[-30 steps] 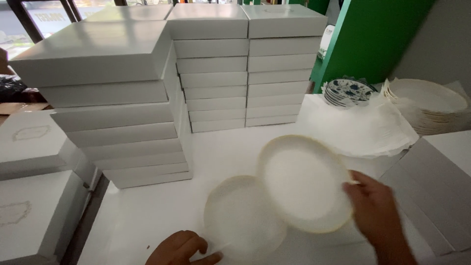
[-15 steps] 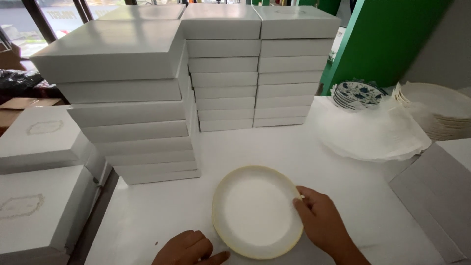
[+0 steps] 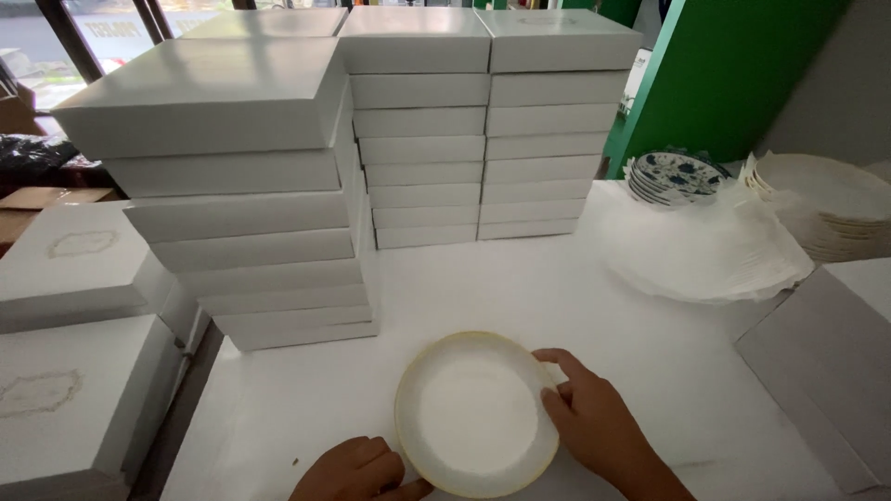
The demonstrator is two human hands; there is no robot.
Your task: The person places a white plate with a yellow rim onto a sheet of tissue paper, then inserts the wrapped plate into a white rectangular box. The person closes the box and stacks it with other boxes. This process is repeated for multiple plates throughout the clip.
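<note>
A round white plate (image 3: pixel 469 408) with a thin gold rim lies flat on the white table (image 3: pixel 520 288), close to the near edge. My right hand (image 3: pixel 594 422) rests on its right rim, thumb on the plate and fingers curled over the edge. My left hand (image 3: pixel 357 471) touches the plate's lower left rim at the bottom of the view, fingers bent. Whether another plate lies under it is hidden.
Tall stacks of flat grey-white boxes stand at the left (image 3: pixel 232 176) and at the back (image 3: pixel 487 121). White wrapping paper (image 3: pixel 705 250), a blue-patterned plate stack (image 3: pixel 673 176) and a white plate stack (image 3: pixel 826 204) sit at the right. A grey box (image 3: pixel 826 362) lies near right.
My right hand brought the plate down from a raised tilt on the right and laid it flat over the plate by my left hand. The view shifted slightly lower.
</note>
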